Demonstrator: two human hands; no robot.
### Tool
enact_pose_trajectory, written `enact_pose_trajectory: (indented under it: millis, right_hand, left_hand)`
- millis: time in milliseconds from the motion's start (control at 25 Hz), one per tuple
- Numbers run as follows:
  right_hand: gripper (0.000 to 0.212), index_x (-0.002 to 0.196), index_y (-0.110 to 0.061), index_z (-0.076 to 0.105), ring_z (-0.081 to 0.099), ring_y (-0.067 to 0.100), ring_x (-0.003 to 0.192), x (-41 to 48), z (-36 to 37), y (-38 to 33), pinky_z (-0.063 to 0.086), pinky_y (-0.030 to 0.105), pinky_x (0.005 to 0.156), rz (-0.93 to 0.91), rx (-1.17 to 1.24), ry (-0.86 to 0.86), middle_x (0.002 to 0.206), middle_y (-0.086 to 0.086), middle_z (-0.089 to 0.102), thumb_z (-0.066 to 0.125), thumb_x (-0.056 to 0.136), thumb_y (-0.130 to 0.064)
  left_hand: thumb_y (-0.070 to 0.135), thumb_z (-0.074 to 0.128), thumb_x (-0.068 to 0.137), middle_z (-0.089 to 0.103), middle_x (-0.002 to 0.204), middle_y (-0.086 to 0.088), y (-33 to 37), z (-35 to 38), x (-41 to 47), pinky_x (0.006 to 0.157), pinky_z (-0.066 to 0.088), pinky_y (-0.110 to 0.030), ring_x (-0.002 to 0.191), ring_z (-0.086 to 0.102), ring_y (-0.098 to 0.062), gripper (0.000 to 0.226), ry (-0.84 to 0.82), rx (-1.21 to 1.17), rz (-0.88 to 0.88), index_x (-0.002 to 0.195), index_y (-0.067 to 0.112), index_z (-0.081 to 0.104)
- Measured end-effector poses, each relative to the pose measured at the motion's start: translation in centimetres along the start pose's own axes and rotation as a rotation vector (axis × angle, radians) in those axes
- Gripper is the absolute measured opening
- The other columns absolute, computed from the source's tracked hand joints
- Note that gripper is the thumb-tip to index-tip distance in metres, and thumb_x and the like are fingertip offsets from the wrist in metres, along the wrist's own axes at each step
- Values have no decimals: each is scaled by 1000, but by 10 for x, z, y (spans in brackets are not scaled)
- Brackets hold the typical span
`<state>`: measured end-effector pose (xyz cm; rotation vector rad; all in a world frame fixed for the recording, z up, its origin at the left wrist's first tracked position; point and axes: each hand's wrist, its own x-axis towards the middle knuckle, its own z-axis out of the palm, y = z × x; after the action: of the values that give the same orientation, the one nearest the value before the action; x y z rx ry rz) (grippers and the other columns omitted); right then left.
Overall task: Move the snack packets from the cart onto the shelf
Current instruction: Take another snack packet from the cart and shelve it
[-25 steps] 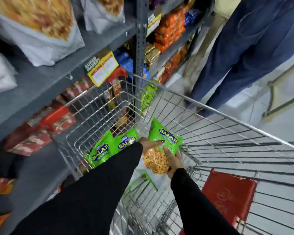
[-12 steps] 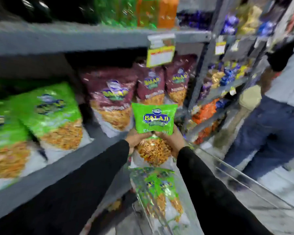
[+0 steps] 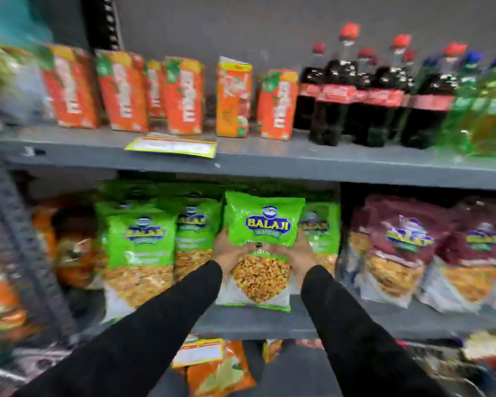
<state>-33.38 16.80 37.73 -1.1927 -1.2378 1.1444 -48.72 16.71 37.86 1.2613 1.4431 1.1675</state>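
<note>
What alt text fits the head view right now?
Two hands in black sleeves, left hand and right hand, hold a green Balaji snack packet upright against the grey metal shelf, among matching green packets. Maroon packets stand to the right; orange juice cartons and dark cola bottles above.

A packet point(image 3: 262, 247) stands at the front of the shelf point(image 3: 269, 325), held between the left hand point(image 3: 226, 250) and right hand point(image 3: 301, 253) — more packets point(image 3: 143, 253) left, right and behind; cartons point(image 3: 181, 96) and bottles point(image 3: 355, 96) sit above.

An upright green plastic Balaji snack packet point(image 3: 262, 247) with a clear lower window, gripped at mid-height between both hands' fingers point(image 3: 226, 249), its base on the grey metal shelf point(image 3: 258, 322).
</note>
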Motion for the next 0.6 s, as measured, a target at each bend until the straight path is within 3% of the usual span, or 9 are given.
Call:
enact_pose_trajectory:
  millis: [40, 120, 160, 200, 280, 320, 600]
  right_hand:
    - [76, 125, -2, 46, 55, 20, 107, 1, 19, 0, 40, 47, 106, 31, -3, -38, 121, 7, 58, 81, 58, 2]
    - [88, 139, -2, 27, 39, 14, 119, 4, 46, 7, 32, 38, 108, 94, -14, -61, 130, -2, 40, 77, 66, 2]
    - [93, 142, -3, 21, 35, 16, 129, 9, 56, 16, 30, 36, 109, 109, -33, -56, 141, 2, 36, 77, 67, -1]
    - [97, 144, -6, 18, 29, 20, 136, 11, 63, 22, 27, 36, 111, 113, -54, -44, 149, 8, 31, 77, 67, -4]
    - [100, 145, -9, 15, 21, 24, 142, 10, 74, 30, 23, 38, 114, 119, -110, -19, 155, 12, 21, 78, 67, -9]
    - [100, 145, -9, 14, 20, 24, 143, 9, 77, 31, 22, 38, 115, 117, -127, -18, 155, 12, 20, 78, 68, -11]
    - [100, 145, -9, 12, 16, 26, 144, 10, 82, 32, 18, 39, 116, 106, -225, -34, 156, 12, 17, 77, 70, -18]
  left_hand:
    - [8, 78, 71, 49, 132, -2, -5, -17, 0, 97, 45, -29, 112, 51, -15, 71, 28, 16, -16, 131, 2, 41]
    - [5, 77, 71, 55, 133, -13, -19, -43, 6, 81, 48, -17, 104, 53, -15, 67, 63, 19, -49, 129, -2, 45]
    - [1, 75, 73, 53, 134, -12, -23, -51, 5, 75, 47, -13, 106, 51, -15, 66, 69, 26, -74, 131, -3, 43]
    - [1, 73, 75, 47, 137, -10, -28, -57, 6, 84, 45, -13, 114, 47, -17, 72, 63, 34, -91, 137, -2, 36]
    - [6, 73, 76, 28, 152, -16, -37, -62, 6, 111, 31, -31, 137, 32, -27, 89, 77, 46, -129, 146, 2, 17]
    - [8, 74, 76, 21, 155, -18, -41, -63, 8, 115, 25, -39, 141, 25, -31, 94, 94, 40, -147, 147, 3, 13]
    - [13, 75, 75, 18, 155, -20, -51, -65, 10, 116, 23, -46, 142, 21, -34, 96, 116, 93, -147, 147, 4, 12]
